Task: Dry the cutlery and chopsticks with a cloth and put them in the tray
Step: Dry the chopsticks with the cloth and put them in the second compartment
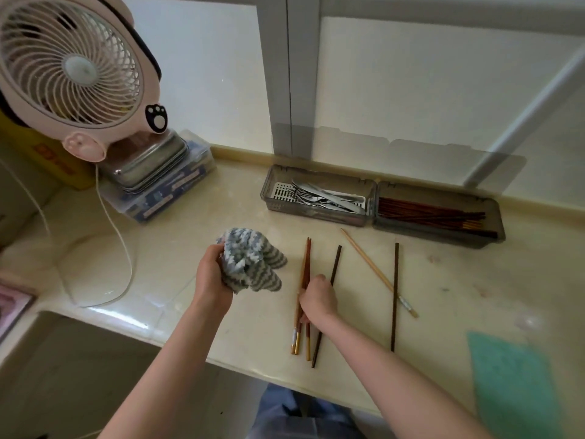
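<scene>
My left hand (pixel 211 282) grips a bunched grey-and-white striped cloth (pixel 250 259) above the counter. My right hand (pixel 316 299) curls round a few reddish-brown chopsticks (pixel 306 258) with gold ends that lie on the counter. A dark chopstick (pixel 335 264) runs just under the hand's right side. Further right lie another dark chopstick (pixel 394 296) and a light wooden one (pixel 367 261) crossing it. At the back stands a grey tray: its left compartment (pixel 316 213) holds forks and knives, its right compartment (pixel 443 234) holds several chopsticks.
A pink fan (pixel 72 68) stands at the back left on stacked metal tins and a plastic box (pixel 161 188), its white cord (pixel 123 248) looping over the counter. A sink (pixel 79 369) opens at the front left. A green cloth (pixel 512 384) lies at the front right.
</scene>
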Motion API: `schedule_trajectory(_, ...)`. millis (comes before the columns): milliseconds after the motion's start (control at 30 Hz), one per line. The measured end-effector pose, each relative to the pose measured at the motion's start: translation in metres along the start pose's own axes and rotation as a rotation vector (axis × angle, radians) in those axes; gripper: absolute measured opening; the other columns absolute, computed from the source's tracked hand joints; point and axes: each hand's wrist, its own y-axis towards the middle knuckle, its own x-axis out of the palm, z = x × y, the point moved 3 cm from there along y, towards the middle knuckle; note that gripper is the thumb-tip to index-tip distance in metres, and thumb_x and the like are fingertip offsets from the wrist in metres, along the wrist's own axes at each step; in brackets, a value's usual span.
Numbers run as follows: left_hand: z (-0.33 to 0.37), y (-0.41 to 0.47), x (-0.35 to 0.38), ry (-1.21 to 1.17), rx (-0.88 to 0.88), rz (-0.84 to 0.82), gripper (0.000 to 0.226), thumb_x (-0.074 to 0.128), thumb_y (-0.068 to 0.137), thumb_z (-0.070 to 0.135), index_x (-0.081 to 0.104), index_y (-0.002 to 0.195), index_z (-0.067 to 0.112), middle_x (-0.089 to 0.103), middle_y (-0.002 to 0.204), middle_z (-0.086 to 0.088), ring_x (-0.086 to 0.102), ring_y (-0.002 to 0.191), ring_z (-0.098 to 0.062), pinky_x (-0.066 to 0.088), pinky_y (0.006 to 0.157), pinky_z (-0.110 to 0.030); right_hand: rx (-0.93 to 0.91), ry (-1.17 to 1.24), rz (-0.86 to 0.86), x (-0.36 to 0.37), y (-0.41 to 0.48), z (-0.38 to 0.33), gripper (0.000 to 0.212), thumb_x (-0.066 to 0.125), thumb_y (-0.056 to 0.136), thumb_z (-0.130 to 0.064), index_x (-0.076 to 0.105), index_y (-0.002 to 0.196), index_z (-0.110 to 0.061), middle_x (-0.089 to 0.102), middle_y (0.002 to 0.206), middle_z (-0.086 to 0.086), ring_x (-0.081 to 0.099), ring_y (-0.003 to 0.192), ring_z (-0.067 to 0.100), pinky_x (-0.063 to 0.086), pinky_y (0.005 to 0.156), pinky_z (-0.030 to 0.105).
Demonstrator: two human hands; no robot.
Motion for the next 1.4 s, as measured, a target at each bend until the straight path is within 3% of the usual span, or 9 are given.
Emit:
schedule_trajectory(167,-0.007,0.006,0.002,-0.05,-0.07,-0.026,0.027,0.036,0.088,0.015,0.06,0.08,0.007,0.068,0.06,-0.003,0.066,0.055,-0.016,0.047,0.066,-0.03,0.122,0.155,-0.108,-0.006,0.001,-0.005,0.01,0.056,0.091,-0.01,0.061,0.09,-0.002,0.067,0.073,0.011,0.062,0.04,0.017,0.048,0.035,0.023)
schedule_trajectory(267,-0.007,0.011,0.005,-0.045,-0.089,-0.06,0.027,0.034,0.089,0.013,0.059,0.08,0.006,0.068,0.058,-0.004,0.066,0.053,-0.015,0.047,0.066,-0.031,0.165,0.29,-0.139,-0.026,-0.002,0.001,0.01,0.063,0.087,-0.009,0.06,0.089,0.001,0.062,0.058,0.011,0.055,0.03,0.012,0.044,0.033,0.021)
schedule_trajectory(500,-0.027,0.016,0.013,0.167,-0.238,-0.339,0.03,0.034,0.092,-0.002,0.056,0.11,0.008,0.073,0.081,-0.008,0.07,0.067,-0.019,0.058,0.056,-0.03,-0.135,0.505,-0.222,-0.075,-0.034,-0.003,0.006,0.047,0.095,-0.013,0.051,0.097,-0.009,0.052,0.073,0.006,0.045,0.045,0.011,0.038,0.045,0.023)
schedule_trajectory(633,-0.045,0.011,0.031,0.281,-0.234,-0.446,0.023,0.043,0.093,0.002,0.06,0.108,0.008,0.072,0.086,-0.008,0.069,0.07,-0.017,0.057,0.061,-0.027,-0.284,0.665,-0.395,-0.091,-0.062,-0.028,0.01,0.047,0.095,-0.01,0.054,0.103,-0.011,0.056,0.075,0.01,0.041,0.046,0.011,0.032,0.041,0.019)
schedule_trajectory(767,-0.047,0.005,0.05,0.392,-0.145,-0.531,0.02,0.043,0.094,0.008,0.063,0.094,0.004,0.072,0.074,-0.003,0.067,0.061,-0.012,0.051,0.052,-0.018,-0.292,0.727,-0.463,-0.099,-0.066,-0.031,0.011,0.049,0.096,-0.008,0.056,0.104,-0.003,0.059,0.067,0.009,0.038,0.038,0.008,0.029,0.036,0.016)
schedule_trajectory(900,-0.04,0.008,0.057,0.288,-0.117,-0.617,0.021,0.042,0.093,0.003,0.062,0.101,0.003,0.071,0.084,-0.007,0.068,0.072,-0.017,0.056,0.063,-0.024,-0.281,0.754,-0.47,-0.109,-0.066,-0.017,0.013,0.049,0.097,-0.012,0.058,0.088,-0.007,0.058,0.065,0.006,0.036,0.039,0.006,0.026,0.037,0.014)
schedule_trajectory(1000,-0.042,0.004,0.065,0.359,-0.106,-0.706,0.022,0.058,0.08,0.001,0.06,0.102,0.002,0.069,0.084,-0.007,0.066,0.07,-0.017,0.055,0.064,-0.025,-0.251,0.729,-0.429,-0.108,-0.069,-0.01,0.016,0.045,0.099,-0.011,0.056,0.089,-0.007,0.055,0.064,0.006,0.038,0.037,0.003,0.027,0.037,0.013)
schedule_trajectory(1167,-0.052,-0.008,0.078,0.646,-0.074,-0.695,0.022,0.064,0.081,0.022,0.065,0.09,0.002,0.069,0.084,-0.012,0.065,0.075,-0.023,0.053,0.076,-0.034,-0.24,0.657,-0.361,-0.104,-0.072,-0.005,0.021,0.045,0.099,-0.018,0.061,0.091,-0.008,0.057,0.066,0.001,0.053,0.054,0.006,0.044,0.054,0.017)
schedule_trajectory(1400,-0.068,-0.012,0.085,0.609,-0.003,-0.458,0.014,0.075,0.074,0.008,0.069,0.081,-0.002,0.073,0.068,-0.007,0.069,0.061,-0.017,0.055,0.056,-0.023,-0.2,0.704,-0.49,-0.107,-0.085,0.016,0.027,0.046,0.098,-0.029,0.061,0.109,-0.009,0.069,0.084,0.008,0.068,0.078,0.021,0.055,0.068,0.027)
